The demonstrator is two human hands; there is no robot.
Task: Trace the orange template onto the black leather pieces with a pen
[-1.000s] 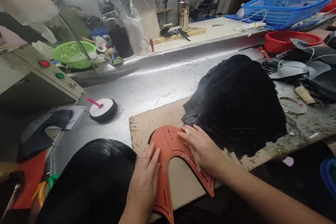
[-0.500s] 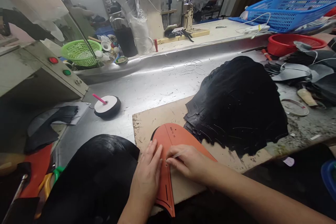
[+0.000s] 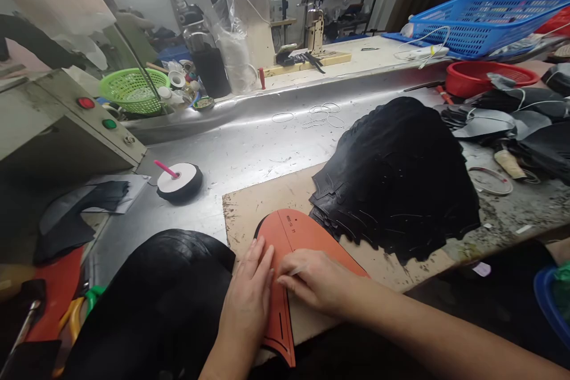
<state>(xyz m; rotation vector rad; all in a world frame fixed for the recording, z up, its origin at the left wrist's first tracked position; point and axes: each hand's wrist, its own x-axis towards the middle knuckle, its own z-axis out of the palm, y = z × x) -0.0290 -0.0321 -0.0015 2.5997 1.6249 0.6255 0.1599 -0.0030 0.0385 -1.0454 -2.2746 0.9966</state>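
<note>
An orange template (image 3: 285,237) with dark printed marks and slots lies on a black piece, whose edge shows along the template's left side. My left hand (image 3: 249,291) rests flat on the template's left part, fingers stretched out, pressing nothing else. Pinched in my right hand (image 3: 312,279) is a thin pale pen, mostly hidden by the fingers. Its tip is at the template's inner edge, close to my left fingertips. Under the template is a tan board (image 3: 249,202). To the left of my left hand lies a stack of black pieces (image 3: 155,297).
A large fanned pile of black pieces (image 3: 401,184) covers the board's right side. A white-topped black roll (image 3: 180,184) with a pink stick stands on the metal table (image 3: 214,154). Red basin (image 3: 467,80) and blue basket (image 3: 472,29) stand at the far right. Scissors handles (image 3: 75,314) show at left.
The view has shifted slightly. My right hand has moved a little along the template's inner edge, upward and left; my left hand stays in place on the template.
</note>
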